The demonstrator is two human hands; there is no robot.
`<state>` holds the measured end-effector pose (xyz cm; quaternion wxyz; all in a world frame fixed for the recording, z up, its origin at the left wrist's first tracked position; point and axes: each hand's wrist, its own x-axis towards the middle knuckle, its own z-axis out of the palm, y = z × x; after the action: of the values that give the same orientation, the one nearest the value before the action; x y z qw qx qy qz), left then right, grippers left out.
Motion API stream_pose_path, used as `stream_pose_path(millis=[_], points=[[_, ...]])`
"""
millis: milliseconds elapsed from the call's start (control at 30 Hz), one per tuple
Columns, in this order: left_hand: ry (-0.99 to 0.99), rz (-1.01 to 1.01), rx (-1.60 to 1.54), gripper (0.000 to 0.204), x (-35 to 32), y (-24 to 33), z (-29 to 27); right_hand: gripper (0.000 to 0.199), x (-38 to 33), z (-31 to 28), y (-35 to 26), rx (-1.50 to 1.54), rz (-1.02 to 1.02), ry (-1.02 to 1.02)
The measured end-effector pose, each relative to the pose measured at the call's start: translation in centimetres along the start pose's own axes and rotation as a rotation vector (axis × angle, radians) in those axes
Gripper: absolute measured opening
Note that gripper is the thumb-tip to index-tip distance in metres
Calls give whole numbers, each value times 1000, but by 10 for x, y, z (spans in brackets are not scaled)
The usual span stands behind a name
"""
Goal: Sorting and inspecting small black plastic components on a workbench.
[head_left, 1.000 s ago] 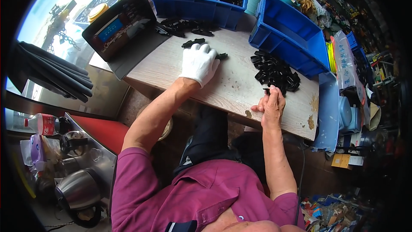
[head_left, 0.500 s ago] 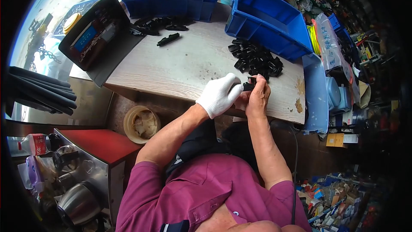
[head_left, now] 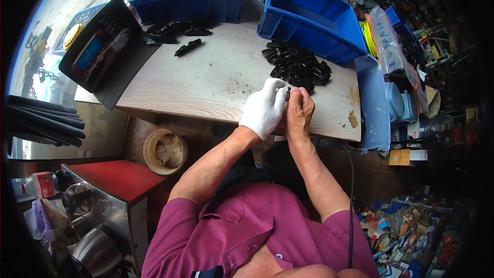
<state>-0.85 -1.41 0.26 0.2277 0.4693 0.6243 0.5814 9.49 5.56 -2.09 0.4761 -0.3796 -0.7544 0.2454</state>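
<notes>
My left hand (head_left: 261,108), in a white knit glove, and my bare right hand (head_left: 299,113) meet above the table's front edge. Between their closed fingers is a small black plastic part (head_left: 288,92), mostly covered, so its full shape is hidden. Just beyond my hands lies a heap of black plastic parts (head_left: 297,64). One longer black piece (head_left: 188,47) rests alone on the left half of the table, near a loose row of similar black pieces (head_left: 180,28).
A blue bin full of black parts (head_left: 190,5) and another blue bin (head_left: 314,18) stand at the table's far side. A tablet in a dark case (head_left: 100,46) leans at the left. Below are a round bucket (head_left: 165,151) and a red-topped cabinet (head_left: 116,177).
My hands have drawn closer together, and the fingers now cover more of the black part. The whole scene has shifted slightly left and up in view.
</notes>
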Motion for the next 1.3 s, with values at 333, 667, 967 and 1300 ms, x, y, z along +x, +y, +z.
stream_pose_path(millis=[333, 667, 967, 1300], points=[[-2, 68, -83, 22, -8, 0, 9, 26, 0, -8, -13, 505, 492, 6], [615, -40, 1033, 32, 90, -72, -166, 31, 47, -65, 1, 699, 855, 221], [301, 102, 1077, 18, 69, -74, -147, 41, 77, -128, 56, 415, 851, 527], [438, 448, 794, 30, 47, -55, -116, 28, 57, -77, 17, 164, 941, -138]])
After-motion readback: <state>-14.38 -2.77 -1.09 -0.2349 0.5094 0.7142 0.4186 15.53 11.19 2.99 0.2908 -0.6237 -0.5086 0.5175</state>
